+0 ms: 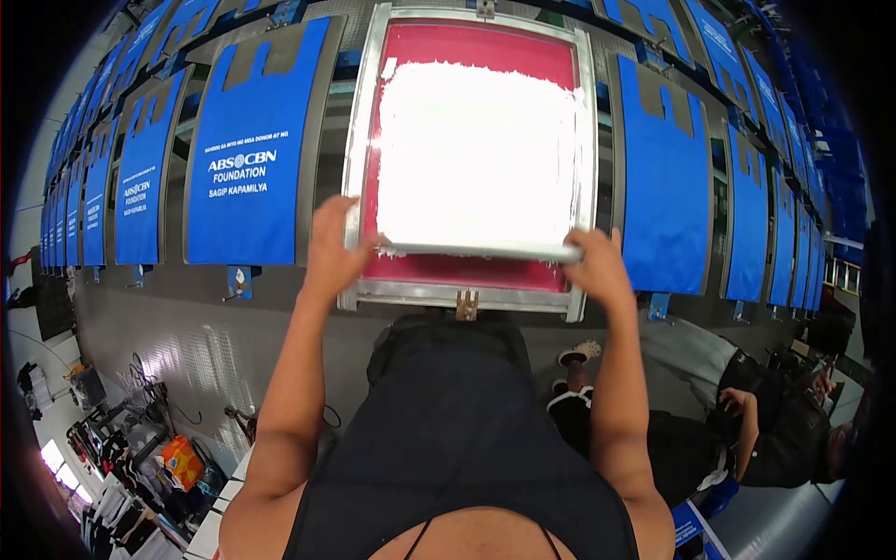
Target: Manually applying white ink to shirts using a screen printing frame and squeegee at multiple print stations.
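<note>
A screen-printing frame (586, 159) with silver metal sides and a red mesh (476, 42) lies in front of me. Thick white ink (476, 154) covers most of the mesh, with ragged edges. Across the ink's near edge runs a pale squeegee (476, 250), pinched at both ends. My left hand (334, 245) is closed at its left end, right beside the frame's left side, some fingers hidden. My right hand (600, 269) is closed on the right end, fingers curled over it. A brass-coloured clamp (467, 305) sits at the frame's near edge.
Blue bags lie flat on boards to both sides: a bag with white print (247, 149) at left, a plain blue bag (663, 177) at right. More rows curve away beyond. Another person (737, 411) sits low at the right. Clutter with an orange bag (180, 462) stands lower left.
</note>
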`<control>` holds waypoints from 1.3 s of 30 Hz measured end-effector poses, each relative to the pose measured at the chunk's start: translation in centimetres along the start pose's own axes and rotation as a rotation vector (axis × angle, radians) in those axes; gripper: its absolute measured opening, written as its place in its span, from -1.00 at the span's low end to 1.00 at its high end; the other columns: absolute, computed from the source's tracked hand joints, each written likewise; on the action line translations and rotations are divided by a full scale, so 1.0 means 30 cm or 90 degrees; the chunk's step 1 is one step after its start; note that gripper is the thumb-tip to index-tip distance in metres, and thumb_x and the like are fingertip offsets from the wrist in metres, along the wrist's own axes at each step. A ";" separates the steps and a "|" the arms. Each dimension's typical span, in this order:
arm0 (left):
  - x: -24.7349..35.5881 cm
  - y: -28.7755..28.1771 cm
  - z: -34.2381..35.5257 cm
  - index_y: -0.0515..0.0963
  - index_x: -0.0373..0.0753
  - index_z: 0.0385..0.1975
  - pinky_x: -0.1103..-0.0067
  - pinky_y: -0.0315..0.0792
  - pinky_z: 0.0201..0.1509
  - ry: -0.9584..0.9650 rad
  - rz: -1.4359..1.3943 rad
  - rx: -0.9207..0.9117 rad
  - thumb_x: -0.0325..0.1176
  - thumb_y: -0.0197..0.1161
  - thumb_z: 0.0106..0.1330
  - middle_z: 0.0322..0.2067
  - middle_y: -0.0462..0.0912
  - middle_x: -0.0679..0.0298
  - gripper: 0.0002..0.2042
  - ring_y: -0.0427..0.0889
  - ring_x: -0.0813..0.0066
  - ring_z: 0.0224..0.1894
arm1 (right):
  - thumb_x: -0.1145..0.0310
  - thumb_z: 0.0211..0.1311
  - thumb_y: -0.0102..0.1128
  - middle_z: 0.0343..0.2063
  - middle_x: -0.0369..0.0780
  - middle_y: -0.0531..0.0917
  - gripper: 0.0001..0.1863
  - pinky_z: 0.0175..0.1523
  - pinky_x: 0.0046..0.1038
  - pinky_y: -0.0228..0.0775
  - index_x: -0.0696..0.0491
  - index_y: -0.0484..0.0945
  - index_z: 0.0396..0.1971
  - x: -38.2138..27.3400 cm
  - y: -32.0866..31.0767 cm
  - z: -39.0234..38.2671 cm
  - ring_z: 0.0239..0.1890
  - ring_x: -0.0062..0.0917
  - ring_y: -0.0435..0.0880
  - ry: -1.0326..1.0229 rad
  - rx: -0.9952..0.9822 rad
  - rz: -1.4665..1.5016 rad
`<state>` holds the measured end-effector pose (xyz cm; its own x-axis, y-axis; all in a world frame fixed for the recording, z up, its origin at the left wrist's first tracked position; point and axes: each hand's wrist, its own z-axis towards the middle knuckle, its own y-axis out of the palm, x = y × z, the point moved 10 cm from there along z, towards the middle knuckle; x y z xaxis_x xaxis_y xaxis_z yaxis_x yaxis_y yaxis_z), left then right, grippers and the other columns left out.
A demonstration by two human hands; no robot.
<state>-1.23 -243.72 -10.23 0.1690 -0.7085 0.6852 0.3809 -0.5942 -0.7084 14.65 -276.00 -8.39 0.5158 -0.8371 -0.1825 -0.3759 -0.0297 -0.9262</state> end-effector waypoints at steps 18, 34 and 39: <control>0.067 0.385 0.503 0.47 -0.16 -0.16 0.35 0.32 -0.03 0.184 0.297 -0.080 -0.44 0.25 -0.09 -0.23 0.50 0.20 -0.61 0.46 0.20 -0.12 | 0.54 -0.04 0.03 -0.32 -0.17 0.55 -0.77 0.19 -0.02 0.14 0.05 0.47 -0.30 -0.056 -0.019 0.555 -0.16 -0.29 0.53 -0.182 0.256 -0.161; 0.213 0.265 -0.040 0.45 -0.21 -0.42 0.37 0.37 -0.28 0.095 0.149 -0.297 -0.49 0.27 -0.26 -0.46 0.47 0.22 -0.70 0.48 0.21 -0.35 | 0.53 -0.33 0.18 -0.43 -0.12 0.63 -0.71 -0.17 -0.25 0.41 0.03 0.59 -0.43 -0.124 0.113 0.009 -0.26 -0.22 0.58 -0.077 -0.095 0.010; 0.228 0.255 -0.147 0.47 -0.21 -0.44 0.38 0.40 -0.33 0.185 0.141 -0.067 -0.53 0.23 -0.29 -0.44 0.52 0.21 -0.71 0.52 0.25 -0.38 | 0.54 -0.43 0.23 -0.41 -0.18 0.59 -0.59 -0.26 -0.22 0.39 0.03 0.50 -0.37 -0.135 0.141 -0.074 -0.36 -0.22 0.55 -0.149 0.085 0.070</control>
<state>-1.17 -254.81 -11.71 -0.0335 -0.8933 0.4483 0.2656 -0.4404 -0.8576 9.25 -273.95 -10.83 0.6472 -0.6815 -0.3416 -0.3432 0.1396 -0.9288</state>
